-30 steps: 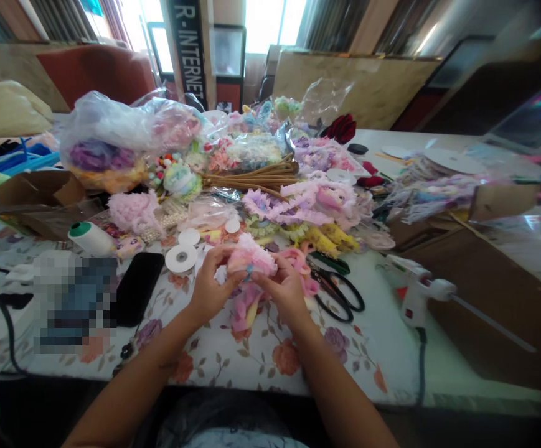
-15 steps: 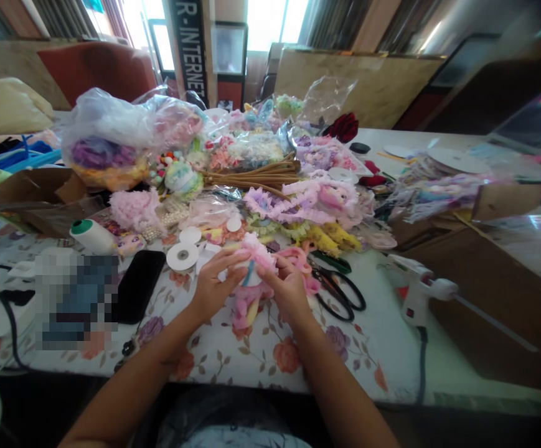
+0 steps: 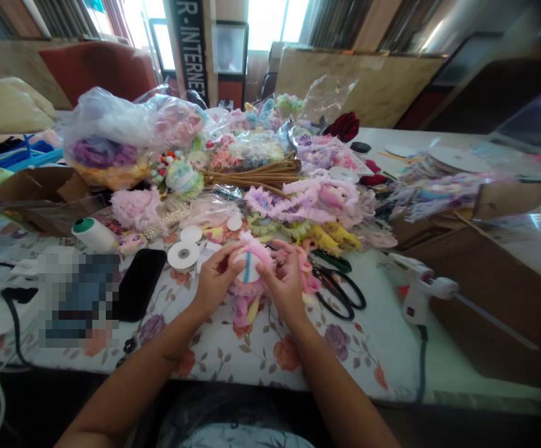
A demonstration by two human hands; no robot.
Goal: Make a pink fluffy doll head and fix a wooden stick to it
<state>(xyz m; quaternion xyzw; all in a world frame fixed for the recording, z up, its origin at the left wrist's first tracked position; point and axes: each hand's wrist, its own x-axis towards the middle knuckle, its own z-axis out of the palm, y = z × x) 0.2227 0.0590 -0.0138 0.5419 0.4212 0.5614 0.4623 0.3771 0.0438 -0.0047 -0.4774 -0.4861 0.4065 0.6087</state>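
Between both hands is a pink fluffy craft piece (image 3: 259, 250) with a round white backing disc (image 3: 254, 272) facing up and a blue strip running across it. My left hand (image 3: 215, 279) pinches its left rim, thumb on the disc. On the right edge, my right hand (image 3: 287, 281) grips it with thumb and curled fingers. Pink and yellow ribbon tails (image 3: 244, 311) hang from the near side. Just right of my right hand lie a pink fabric strip (image 3: 308, 274) and black-handled scissors (image 3: 340, 292).
A glue gun (image 3: 414, 286) with its glue stick rests at the right by a cardboard box (image 3: 485, 298). To the left are a black phone (image 3: 140, 286), a ribbon spool (image 3: 183, 255) and a thread cone (image 3: 93, 235). Piled trims and a stem bundle (image 3: 256, 174) lie behind.
The disc has tilted up slightly, so more of its white face and the blue strip shows. Both hands keep their hold, with the fingers shifted a little along the rim.
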